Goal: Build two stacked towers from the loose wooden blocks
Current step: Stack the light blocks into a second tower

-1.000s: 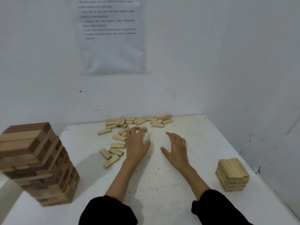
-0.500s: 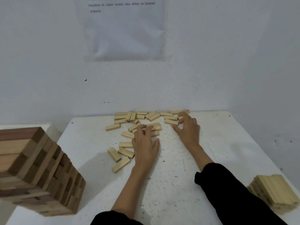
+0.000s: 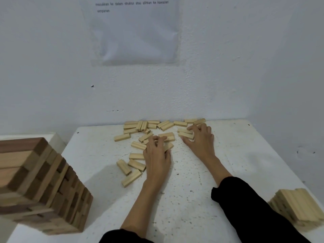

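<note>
Right hand (image 3: 201, 139) and left hand (image 3: 157, 158) now grip loose blocks (image 3: 166, 125)

Both forearms reach forward, palms down. Left hand (image 3: 157, 155) nearer, fingers curled, grip unclear. Right hand (image 3: 200, 139) further out, thumb and curled fingers pinching blocks (image 3: 185, 134).

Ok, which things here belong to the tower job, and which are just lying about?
Job: loose wooden blocks; short pale block stack; left hand; right hand.
Lying about: taped-up printed sheet; large two-tone block tower, probably.
</note>
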